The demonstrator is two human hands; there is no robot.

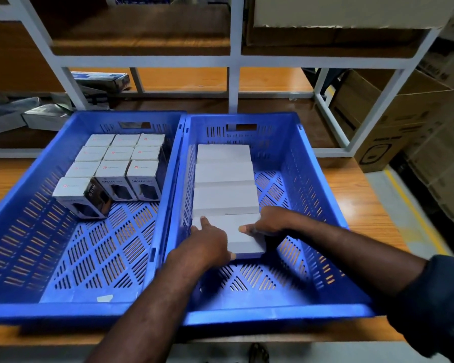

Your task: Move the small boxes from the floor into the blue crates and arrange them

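Against the left wall of the right blue perforated plastic crate [273, 314], nearest in a row of flat white boxes [224, 176]: a flat white cardboard box [244, 241]. Pinched at its near left corner by the left hand [210, 243], forefinger stretched over the top; clasped along its right edge by the right hand [270, 222], fingers curled. In the left blue crate [50, 310], small printed boxes [121, 163], upright, at the far end.
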